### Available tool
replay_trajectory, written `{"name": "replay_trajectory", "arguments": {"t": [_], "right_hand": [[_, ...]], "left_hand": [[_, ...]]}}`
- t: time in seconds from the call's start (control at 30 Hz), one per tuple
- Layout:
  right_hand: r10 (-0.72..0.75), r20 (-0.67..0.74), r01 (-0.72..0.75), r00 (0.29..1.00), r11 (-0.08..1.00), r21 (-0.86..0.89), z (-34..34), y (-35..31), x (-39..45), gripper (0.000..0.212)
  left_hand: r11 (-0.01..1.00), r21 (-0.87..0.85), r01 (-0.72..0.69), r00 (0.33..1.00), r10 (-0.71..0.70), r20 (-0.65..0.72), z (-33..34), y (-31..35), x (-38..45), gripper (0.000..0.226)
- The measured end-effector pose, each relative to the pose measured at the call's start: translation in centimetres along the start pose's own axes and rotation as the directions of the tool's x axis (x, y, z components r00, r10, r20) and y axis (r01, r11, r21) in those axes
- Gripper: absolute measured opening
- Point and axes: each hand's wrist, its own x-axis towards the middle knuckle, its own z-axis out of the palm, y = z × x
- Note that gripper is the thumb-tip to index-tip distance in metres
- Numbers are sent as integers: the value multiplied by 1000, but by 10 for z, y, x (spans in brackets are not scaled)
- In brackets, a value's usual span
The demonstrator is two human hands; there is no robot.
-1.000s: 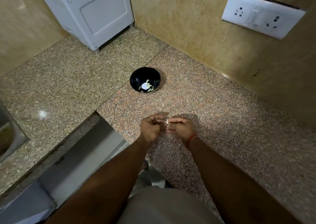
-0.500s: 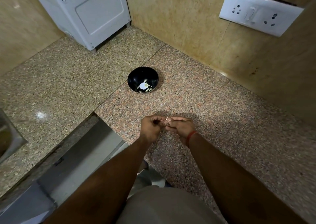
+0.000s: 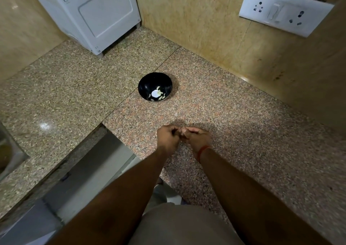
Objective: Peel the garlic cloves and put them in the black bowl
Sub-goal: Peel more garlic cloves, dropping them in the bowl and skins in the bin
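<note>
The black bowl [image 3: 146, 83] sits on the granite counter ahead of me, with several pale peeled garlic cloves [image 3: 156, 94] in its bottom. Nearer to me, my left hand [image 3: 168, 138] and my right hand [image 3: 197, 138] meet just above the counter, fingers curled. Between their fingertips they pinch a small garlic clove [image 3: 183, 129], of which only a pale sliver shows. A red thread circles my right wrist.
A white appliance [image 3: 93, 14] stands at the back left on the counter [image 3: 262, 141]. A wall socket plate [image 3: 284, 10] hangs on the right wall. A steel sink edge [image 3: 7, 151] shows at the far left. The counter has a cut-out corner just left of my hands.
Both hands stay together on the clove; the fingers have closed tighter around it, so less of it shows. The camera has tilted slightly, shifting the bowl in view.
</note>
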Motion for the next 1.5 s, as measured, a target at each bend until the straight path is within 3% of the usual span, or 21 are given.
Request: {"name": "replay_trajectory", "arguments": {"t": [0.47,0.63,0.83,1.03,1.13,1.27,1.5], "right_hand": [[20,33,-17,999,995,-98,-6,5,11,11],[-6,50,13,999,990,-143,-4,5,11,8],[-30,53,41,998,971,-236,-4,12,17,7],[-50,18,53,999,950,-308,-8,14,24,11],[-51,50,64,997,949,-308,-7,11,21,13],[-46,39,56,998,949,-309,-5,10,25,6],[-1,51,14,999,962,-271,-9,9,26,13]], "left_hand": [[986,157,-55,997,46,61,-3,-7,2,13],[991,131,-30,998,23,59,-2,-6,4,23],[995,79,58,994,-65,92,0,-9,6,14],[968,-138,212,977,-206,55,-1,-10,5,18],[980,-62,187,980,-182,85,-1,-13,5,24],[979,-101,175,980,-164,112,-1,-17,4,12],[986,-143,83,991,-67,113,-9,-12,4,6]]}}
